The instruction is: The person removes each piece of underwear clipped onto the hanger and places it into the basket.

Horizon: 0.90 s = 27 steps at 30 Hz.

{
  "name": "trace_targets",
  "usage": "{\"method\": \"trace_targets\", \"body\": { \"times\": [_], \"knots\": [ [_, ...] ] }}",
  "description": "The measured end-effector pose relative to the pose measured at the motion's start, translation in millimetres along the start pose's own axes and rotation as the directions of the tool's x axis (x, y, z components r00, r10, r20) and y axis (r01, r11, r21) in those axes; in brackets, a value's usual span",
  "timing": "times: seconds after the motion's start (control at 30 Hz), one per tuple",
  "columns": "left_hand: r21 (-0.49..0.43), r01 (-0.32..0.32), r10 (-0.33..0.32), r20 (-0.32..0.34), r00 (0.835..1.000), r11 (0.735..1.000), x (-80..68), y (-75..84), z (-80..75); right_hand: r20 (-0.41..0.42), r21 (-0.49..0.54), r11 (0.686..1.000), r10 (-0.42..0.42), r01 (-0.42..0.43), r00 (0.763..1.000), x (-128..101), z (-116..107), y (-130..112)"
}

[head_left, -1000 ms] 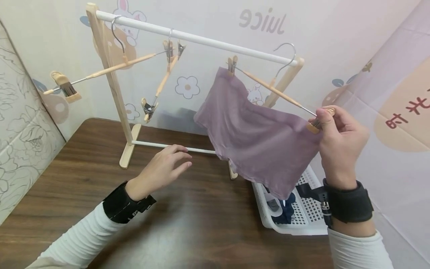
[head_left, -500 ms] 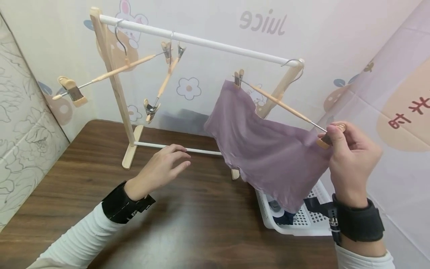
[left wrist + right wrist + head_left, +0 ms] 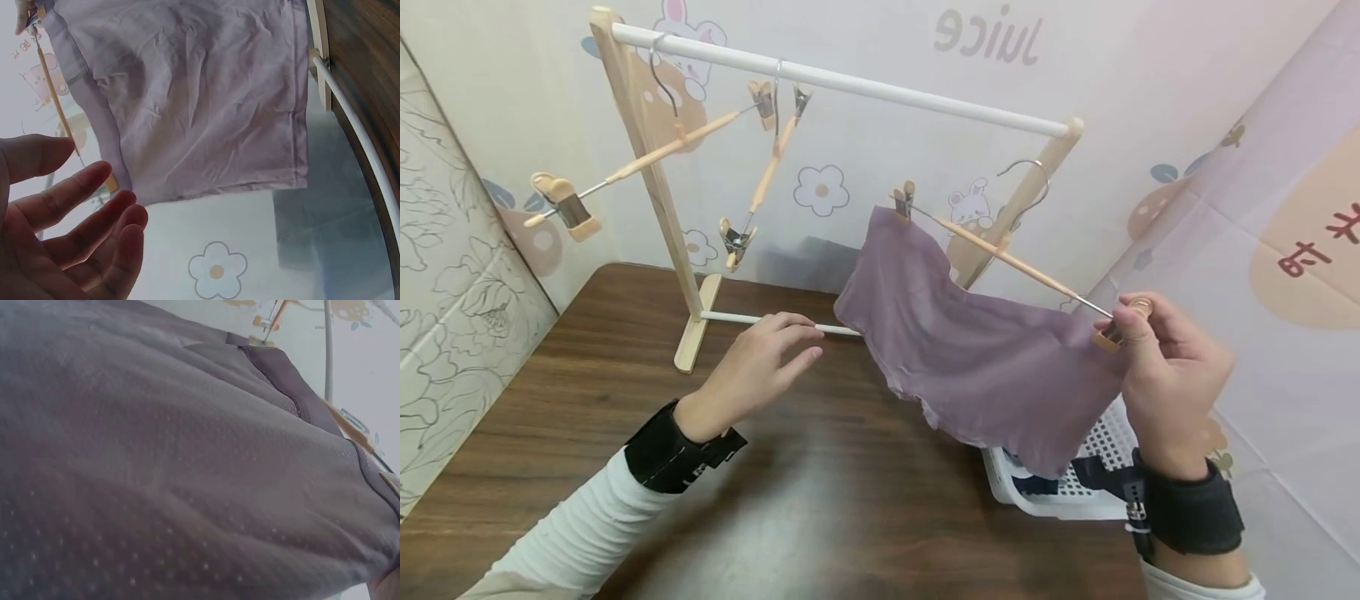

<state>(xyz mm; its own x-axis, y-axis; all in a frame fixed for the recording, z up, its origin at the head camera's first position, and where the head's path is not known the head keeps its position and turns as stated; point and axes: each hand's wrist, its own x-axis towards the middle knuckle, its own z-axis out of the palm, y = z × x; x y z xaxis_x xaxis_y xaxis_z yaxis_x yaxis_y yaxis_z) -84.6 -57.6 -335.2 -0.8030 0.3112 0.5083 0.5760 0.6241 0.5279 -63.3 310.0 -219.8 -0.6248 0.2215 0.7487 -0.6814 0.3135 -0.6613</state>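
Observation:
A mauve garment [image 3: 977, 358] with a waistband hangs from a wooden clip hanger [image 3: 1000, 255]. One clip [image 3: 904, 202] grips its left corner and a second clip [image 3: 1108, 335] its right corner. My right hand [image 3: 1176, 375] pinches that second clip between thumb and fingers, holding the hanger tilted down to the right. The hanger's metal hook [image 3: 1037, 179] shows below the rack's white top rail [image 3: 880, 90]. My left hand [image 3: 760, 367] is held with relaxed fingers before the lower rail, left of the garment. In the right wrist view the cloth [image 3: 162, 456] fills most of the picture.
Two bare clip hangers hang at the rack's left: one slanting hanger [image 3: 662, 150] and one turned hanger [image 3: 767, 179]. A white basket [image 3: 1037, 504] with dark cloth stands on the wooden table [image 3: 820, 533], partly behind the garment. A printed backdrop [image 3: 865, 167] rises behind.
My right hand first moved right and down, then back left and lower, carrying the hanger and garment. The hook, earlier overlapping the top rail, now shows beneath it. My left hand has hardly moved.

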Motion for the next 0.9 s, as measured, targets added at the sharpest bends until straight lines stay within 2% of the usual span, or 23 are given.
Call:
{"method": "trace_targets", "body": {
  "times": [0.2, 0.43, 0.53, 0.73, 0.9],
  "knots": [
    [-0.003, -0.075, 0.075, -0.106, 0.992, 0.997, -3.8, 3.0, -4.6, 0.06, -0.007, 1.0, -0.015, 0.015, 0.998, -19, 6, -3],
    [-0.016, -0.196, 0.187, -0.237, 0.953, 0.98, -7.0, 13.4, -15.3, 0.127, 0.213, 0.977, -0.024, -0.004, 0.992, -34, 17, -1],
    [-0.012, -0.234, 0.221, -0.279, 0.935, 0.972, -5.6, 16.5, -18.7, 0.146, 0.251, 0.968, -0.038, 0.0, 0.989, -38, 20, -1],
    [-0.001, -0.278, 0.262, -0.329, 0.907, 0.961, 0.2, 21.3, -27.1, 0.208, 0.274, 0.961, -0.03, -0.029, 0.978, -50, 26, 3],
    [-0.01, -0.284, 0.265, -0.329, 0.906, 0.959, 5.5, 25.3, -30.5, 0.268, 0.296, 0.953, -0.02, -0.062, 0.963, -61, 29, 11]
  ]
}}
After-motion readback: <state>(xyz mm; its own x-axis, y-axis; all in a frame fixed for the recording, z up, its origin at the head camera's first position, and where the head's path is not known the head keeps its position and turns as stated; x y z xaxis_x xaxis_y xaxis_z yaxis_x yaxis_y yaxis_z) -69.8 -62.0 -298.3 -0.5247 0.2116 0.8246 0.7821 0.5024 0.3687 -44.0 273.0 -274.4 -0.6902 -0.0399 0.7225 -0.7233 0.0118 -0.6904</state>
